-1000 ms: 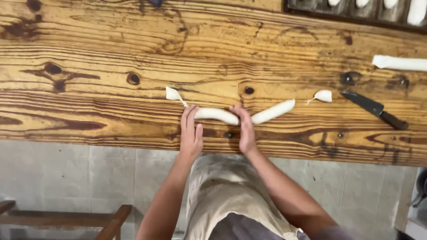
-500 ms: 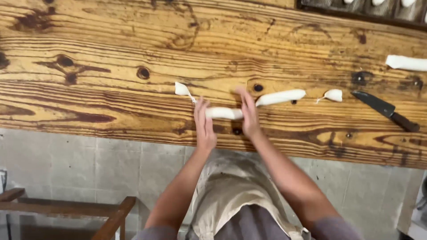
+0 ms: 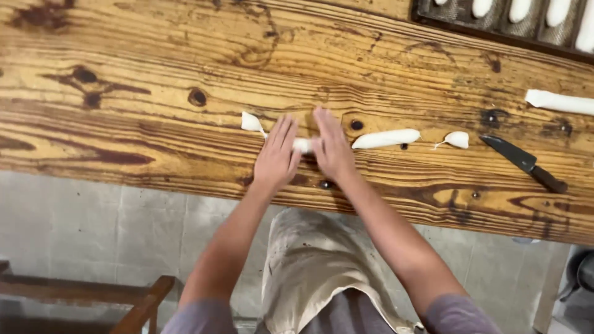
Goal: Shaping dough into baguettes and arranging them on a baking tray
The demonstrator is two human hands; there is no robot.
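Both hands flat, fingers straight and together, palms down. My left hand (image 3: pixel 276 156) and right hand (image 3: pixel 331 148) press one white dough roll (image 3: pixel 302 145) on the wooden table (image 3: pixel 154 74); only its middle shows between them. No pinch.

Same row: one thin dough tip (image 3: pixel 251 122) left, one longer dough log (image 3: pixel 385 138) right, one small scrap (image 3: pixel 458 139), one black knife (image 3: pixel 525 163). Further right, one more dough strip (image 3: pixel 560 102). Far corner: one dark tray (image 3: pixel 495 18), at least four dough pieces (image 3: pixel 518 9) in it.
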